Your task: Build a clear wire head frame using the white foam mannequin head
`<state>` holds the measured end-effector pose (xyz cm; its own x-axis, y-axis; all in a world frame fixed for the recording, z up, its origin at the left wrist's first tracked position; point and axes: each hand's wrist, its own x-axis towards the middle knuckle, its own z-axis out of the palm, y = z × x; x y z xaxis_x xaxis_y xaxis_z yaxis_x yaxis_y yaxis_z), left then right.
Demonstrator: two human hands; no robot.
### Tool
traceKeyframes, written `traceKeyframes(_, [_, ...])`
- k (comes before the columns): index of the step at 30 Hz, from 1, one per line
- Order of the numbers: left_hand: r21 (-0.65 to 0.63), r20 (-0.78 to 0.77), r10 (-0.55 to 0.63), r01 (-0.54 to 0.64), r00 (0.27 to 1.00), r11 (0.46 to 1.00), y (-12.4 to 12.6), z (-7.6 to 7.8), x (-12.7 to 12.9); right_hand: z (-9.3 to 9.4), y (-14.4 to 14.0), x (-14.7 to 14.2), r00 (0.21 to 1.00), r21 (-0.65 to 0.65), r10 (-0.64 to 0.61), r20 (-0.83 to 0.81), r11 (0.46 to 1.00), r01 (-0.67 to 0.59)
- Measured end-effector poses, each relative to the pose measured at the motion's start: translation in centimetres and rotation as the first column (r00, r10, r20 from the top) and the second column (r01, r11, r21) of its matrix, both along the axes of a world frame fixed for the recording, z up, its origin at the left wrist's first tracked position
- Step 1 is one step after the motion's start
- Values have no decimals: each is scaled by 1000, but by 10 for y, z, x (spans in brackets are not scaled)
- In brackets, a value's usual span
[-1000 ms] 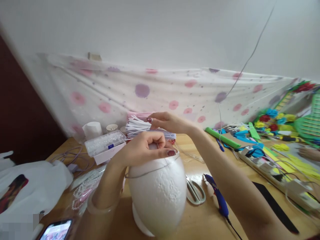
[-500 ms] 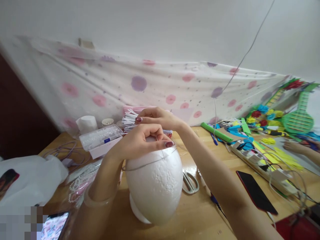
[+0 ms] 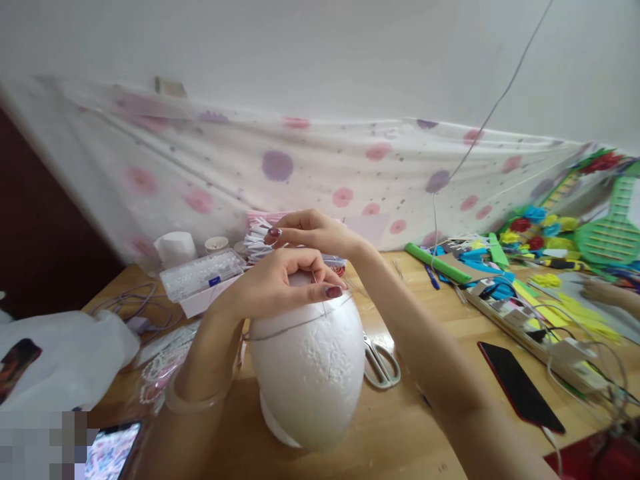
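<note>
scissors (image 3: 381, 363) beside foam head (image 3: 307, 373)

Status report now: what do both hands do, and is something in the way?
Left hand pinching thin grey wire on top of white foam egg-shaped form. Right hand above, grip unclear. Grey-handled scissors beside form, apart.

A wooden table (image 3: 400, 427) is covered in craft stuff. Scissors (image 3: 381, 363) are laid just right of the foam egg (image 3: 307, 373); a bead box (image 3: 203, 283) is set behind it, leftward.

A single head-worn view is given, aimed forward and down, close above the hands (image 3: 295, 267) at the worktop (image 3: 440, 347).
</note>
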<state>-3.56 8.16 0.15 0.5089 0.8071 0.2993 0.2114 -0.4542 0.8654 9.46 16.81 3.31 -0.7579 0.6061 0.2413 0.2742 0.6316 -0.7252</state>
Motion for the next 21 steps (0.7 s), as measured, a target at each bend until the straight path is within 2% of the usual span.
traceKeyframes(5, [-30,41,-16,18,999,999,0,-1,0,-6,5,1,990,-134,75,-122,987,-91])
traceKeyframes(9, [-33,51,-36,37,998,999,-1,0,0,-19,9,7,968,-67,-2,-252,998,-16])
traceKeyframes(12, [-4,43,-24,24,999,1000,-1,1,1,-34,10,14,922,-27,-64,-381,998,59])
traceKeyframes(14, [1,55,-28,28,998,1000,-1,1,1,-43,8,20,866,-41,-138,-481,990,136])
traceKeyframes(17, [-10,62,-29,30,998,1000,0,0,1,-55,-4,33,716,-140,-283,-638,957,253])
traceKeyframes(19, [-11,64,-32,33,997,999,0,-1,0,-63,-14,42,623,-223,-359,-695,931,288])
traceKeyframes(21, [-10,71,-37,38,997,999,1,-2,0,-71,-25,49,564,-271,-401,-721,914,303])
